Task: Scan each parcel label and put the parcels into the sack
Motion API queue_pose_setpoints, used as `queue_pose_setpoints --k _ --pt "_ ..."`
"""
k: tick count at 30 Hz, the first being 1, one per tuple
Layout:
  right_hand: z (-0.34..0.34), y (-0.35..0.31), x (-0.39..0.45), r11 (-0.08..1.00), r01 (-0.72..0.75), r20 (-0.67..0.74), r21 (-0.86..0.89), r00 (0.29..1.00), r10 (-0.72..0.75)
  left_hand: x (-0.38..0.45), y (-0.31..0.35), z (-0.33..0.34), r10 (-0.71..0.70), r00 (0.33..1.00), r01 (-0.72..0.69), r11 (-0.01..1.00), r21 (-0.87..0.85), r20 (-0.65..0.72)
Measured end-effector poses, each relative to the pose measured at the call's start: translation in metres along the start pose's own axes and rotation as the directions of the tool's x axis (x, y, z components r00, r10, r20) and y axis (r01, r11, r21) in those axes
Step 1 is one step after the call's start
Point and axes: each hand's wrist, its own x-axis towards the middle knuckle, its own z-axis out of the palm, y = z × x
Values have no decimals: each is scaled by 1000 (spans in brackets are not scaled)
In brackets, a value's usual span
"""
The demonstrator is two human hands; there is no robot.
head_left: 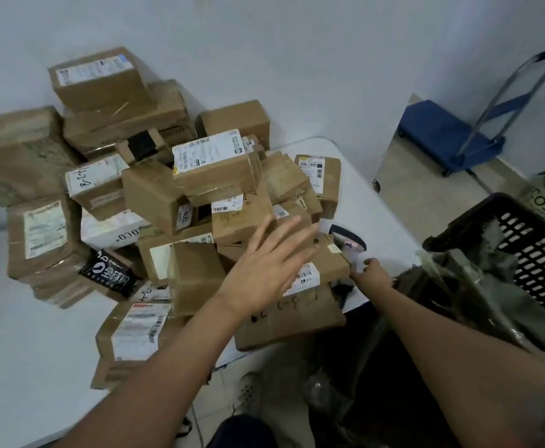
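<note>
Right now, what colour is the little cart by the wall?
Blue, with a grey metal handle: the cart shows in the head view.

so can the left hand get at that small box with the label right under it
Probably yes. The left hand hovers open just above the small box, which lies on top at the pile's near edge with nothing over it. The right hand sits beside the box, at the scanner, not across the path.

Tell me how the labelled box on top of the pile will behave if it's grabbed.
The top box looks like stiff taped cardboard, so it should probably hold its shape. It sits tilted on other boxes, so it may slide or tip, perhaps shifting its neighbours. Its weight cannot be judged.
</note>
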Motion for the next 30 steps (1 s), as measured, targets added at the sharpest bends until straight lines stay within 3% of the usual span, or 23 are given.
queue_pose_setpoints --k 4,9,13,16,20,23,26,30 --pt "12 -1 10 997 -77 29 -9 997 77 9 2 8 82 995 -83 997 10 53" --pt "29 -2 34 968 -163 17 194 987 162 13 -1 17 111 992 -113 993 26 54" --pt "31 -5 33 964 -196 72 182 980 186 14 0 21 117 992 -118 993 25 41" --pt "21 -11 13 963 -132 61 233 991 120 16 1 24 113 993 -114 993 18 21" --pt "9 -11 -14 880 -111 64 462 994 92 21 5 22 110 994 -110 994 1 15" --pt "-9 -11 -30 830 -53 -34 556 996 86 24 9 20 99 995 -99 995 -21 -7" --pt "-32 -15 -46 712 24 -97 702 993 62 26 14 17 89 996 -90 995 -44 -29" --pt "-64 -30 -66 623 170 -227 763 974 12 27 18 8 51 998 -53 995 -81 -32"
